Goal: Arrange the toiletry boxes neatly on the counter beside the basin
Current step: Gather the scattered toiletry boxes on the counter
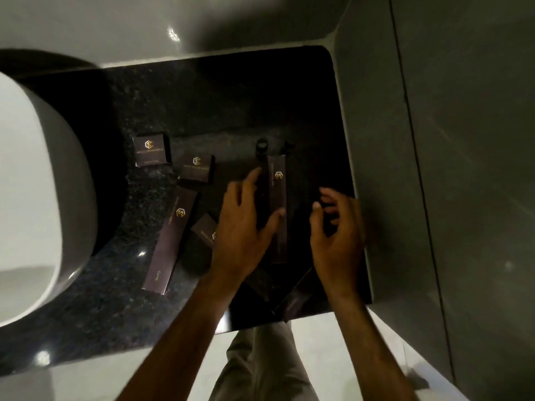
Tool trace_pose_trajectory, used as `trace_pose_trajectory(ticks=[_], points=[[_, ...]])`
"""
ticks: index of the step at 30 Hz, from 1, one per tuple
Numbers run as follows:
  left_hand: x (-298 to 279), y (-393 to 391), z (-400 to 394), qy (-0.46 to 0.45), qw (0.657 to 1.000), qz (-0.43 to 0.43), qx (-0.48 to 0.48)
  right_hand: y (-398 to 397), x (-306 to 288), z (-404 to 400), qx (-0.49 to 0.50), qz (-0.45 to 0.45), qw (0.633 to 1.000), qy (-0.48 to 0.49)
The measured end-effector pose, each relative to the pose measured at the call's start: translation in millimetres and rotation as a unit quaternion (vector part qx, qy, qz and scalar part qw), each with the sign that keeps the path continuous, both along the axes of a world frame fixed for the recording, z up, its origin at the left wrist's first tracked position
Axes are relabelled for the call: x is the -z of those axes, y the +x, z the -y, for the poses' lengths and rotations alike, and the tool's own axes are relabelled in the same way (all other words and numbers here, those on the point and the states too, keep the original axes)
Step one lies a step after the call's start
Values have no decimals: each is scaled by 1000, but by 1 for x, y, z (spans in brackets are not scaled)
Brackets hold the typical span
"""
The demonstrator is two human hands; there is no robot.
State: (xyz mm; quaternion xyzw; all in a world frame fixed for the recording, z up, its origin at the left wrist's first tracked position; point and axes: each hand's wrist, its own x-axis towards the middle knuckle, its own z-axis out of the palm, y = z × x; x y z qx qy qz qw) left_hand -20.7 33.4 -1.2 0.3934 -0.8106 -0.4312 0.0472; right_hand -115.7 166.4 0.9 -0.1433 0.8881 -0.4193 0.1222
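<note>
Several dark brown toiletry boxes with gold logos lie scattered on the black granite counter (pixel 202 96). Two small boxes (pixel 150 150) (pixel 197 167) sit near the basin. A long box (pixel 170 241) lies at a slant below them, and a small box (pixel 204 228) is half hidden by my left wrist. My left hand (pixel 246 224) rests with fingers spread against another long box (pixel 277 209) that lies lengthwise in the middle. My right hand (pixel 337 233) hovers open just right of it. Near the counter's front edge another long box (pixel 298 296) lies at an angle.
The white basin (pixel 43 198) fills the left side. A small dark bottle (pixel 262 146) stands behind the middle long box. A grey wall (pixel 434 169) closes the counter on the right. The front edge of the counter runs below my wrists, with pale floor beneath.
</note>
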Motion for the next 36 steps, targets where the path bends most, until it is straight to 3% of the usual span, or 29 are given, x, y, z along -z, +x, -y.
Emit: trace_pose_trajectory(ticks=[4, 7, 11, 13, 15, 20, 26, 29, 31, 33, 36], points=[[-5, 16, -36, -27, 996, 45, 68, 42, -8, -53, 30, 7, 988, 154], [-8, 24, -56, -5, 995, 58, 79, 64, -5, -67, 1, 48, 979, 196], [-10, 38, -72, 14, 996, 69, 60, 59, -5, -66, 27, 62, 991, 119], [-11, 46, -78, 14, 996, 66, 57, 46, -6, -58, 16, 14, 996, 81], [-12, 52, -84, 2, 996, 63, 58, 31, -3, -49, -15, -31, 996, 80], [-12, 59, -89, -21, 995, 84, 58, 25, -5, -49, -78, -18, 990, 115], [-28, 73, -87, -58, 995, 81, 1, 47, -30, -52, -74, -69, 993, 56], [-34, 104, -59, -108, 985, 96, -97, 71, -41, -14, -140, -13, 989, 39], [-33, 127, -34, -160, 967, 160, -119, 93, -40, 13, -217, 30, 972, 80], [-29, 143, -12, -140, 952, 243, -122, 116, -31, 29, -288, 8, 946, 149], [-24, 163, -5, -86, 960, 250, -91, 137, -21, 31, -341, -29, 914, 218]])
